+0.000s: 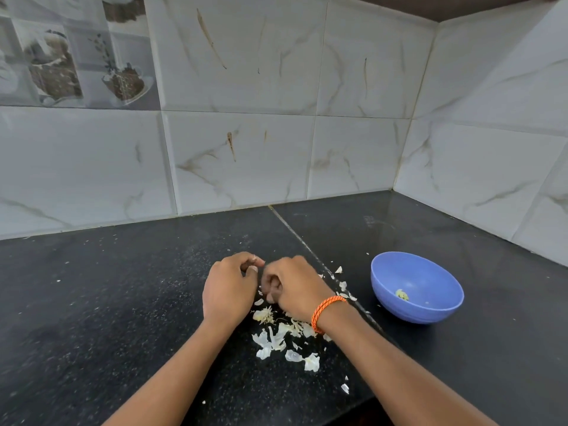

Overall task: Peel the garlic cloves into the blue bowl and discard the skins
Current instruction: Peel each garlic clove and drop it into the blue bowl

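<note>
1. Where the two dark slabs meet, the black countertop [123, 302] carries everything in play, backed by pale marbled wall tiles [246, 149]; a seam runs between the hands and the bowl, and a dropped clove could, I judge, roll along it or off the near edge.
2. Well to the right stands the blue bowl [430, 312], upright, with one small peeled garlic clove [401, 294] lying in its bottom. A reach across from the hands could nudge the light bowl and tip it.
3. Both hands meet at centre. The left hand [227, 290] has its fingers curled, pinching something small at the fingertips, seemingly a clove, though it is too hidden to be sure. The right hand [292, 287], with an orange bracelet [325, 312] at the wrist, is clenched close against it; what it grips I cannot tell.
4. Papery white garlic skins [282, 342] lie scattered under and just before the wrists, some near the bowl. Thin and light, they could drift into the bowl or stick to a clove.
</note>
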The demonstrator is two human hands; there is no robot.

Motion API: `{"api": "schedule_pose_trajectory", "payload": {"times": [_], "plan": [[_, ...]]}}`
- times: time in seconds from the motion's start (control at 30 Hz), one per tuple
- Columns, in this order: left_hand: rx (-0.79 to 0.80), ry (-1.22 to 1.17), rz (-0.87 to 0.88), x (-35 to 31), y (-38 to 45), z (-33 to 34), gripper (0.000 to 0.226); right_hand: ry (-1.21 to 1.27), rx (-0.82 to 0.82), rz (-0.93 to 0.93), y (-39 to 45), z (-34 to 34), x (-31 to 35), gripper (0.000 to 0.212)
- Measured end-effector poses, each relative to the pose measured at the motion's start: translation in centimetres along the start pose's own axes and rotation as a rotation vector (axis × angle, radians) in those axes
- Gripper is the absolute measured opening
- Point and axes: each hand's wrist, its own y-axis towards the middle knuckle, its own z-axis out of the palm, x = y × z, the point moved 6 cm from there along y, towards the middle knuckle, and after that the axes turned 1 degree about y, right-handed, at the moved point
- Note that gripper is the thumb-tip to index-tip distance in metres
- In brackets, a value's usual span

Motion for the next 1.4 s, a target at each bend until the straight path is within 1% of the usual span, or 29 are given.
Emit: {"api": "schedule_pose_trajectory", "payload": {"times": [0.07,0.13,0.17,0.23,0.27,0.33,0.43,0.5,0.57,0.8,0.93,1.03,1.27,1.4], "plan": [[-0.001,0.004,-0.004,-0.1,-0.1,0.0,0.027,0.054,-0.097,0.008,0.7,-2.0,-0.4,0.031],[-0.001,0.011,0.003,-0.2,-0.1,0.0,0.028,0.096,-0.194,-0.037,0.5,-3.4,0.0,0.035],[-0.001,0.008,0.006,-0.2,-0.2,0.1,0.03,0.086,-0.183,-0.052,0.1,-2.9,0.4,0.038],[0.004,-0.015,0.006,0.1,0.0,0.2,0.034,-0.018,-0.079,-0.083,-0.9,-0.4,1.3,0.04],[0.021,-0.031,0.016,0.2,0.1,0.3,0.036,-0.037,-0.059,-0.094,-1.2,0.3,1.3,0.039],[0.066,-0.105,0.044,-0.2,0.1,0.5,0.037,0.102,-0.099,-0.065,-1.1,-0.7,-0.2,0.04],[0.164,-0.249,0.107,-1.8,-0.3,0.6,0.025,0.323,-0.261,0.012,-1.8,-3.8,-2.0,0.044],[0.225,-0.324,0.136,-2.6,-0.9,0.9,0.017,0.411,-0.339,0.033,-3.1,-4.7,-3.0,0.047],[0.285,-0.384,0.13,-3.3,-1.5,1.5,0.011,0.461,-0.376,0.034,-4.3,-5.0,-3.6,0.048],[0.329,-0.399,0.156,-4.8,-3.5,2.5,0.002,0.575,-0.452,0.016,-7.2,-5.1,-4.8,0.056],[0.358,-0.446,0.132,-5.1,-3.8,2.8,0.004,0.618,-0.508,0.002,-8.0,-4.9,-4.9,0.057],[0.352,-0.461,0.129,-5.0,-3.8,2.8,0.006,0.636,-0.523,0.002,-8.0,-4.5,-5.1,0.057],[0.35,-0.43,0.125,-4.8,-3.5,2.8,0.013,0.88,-0.514,0.04,-7.9,-3.6,-5.4,0.052],[0.357,-0.409,0.136,-4.6,-3.3,2.9,0.014,0.913,-0.52,0.033,-7.8,-3.3,-5.4,0.048]]}}
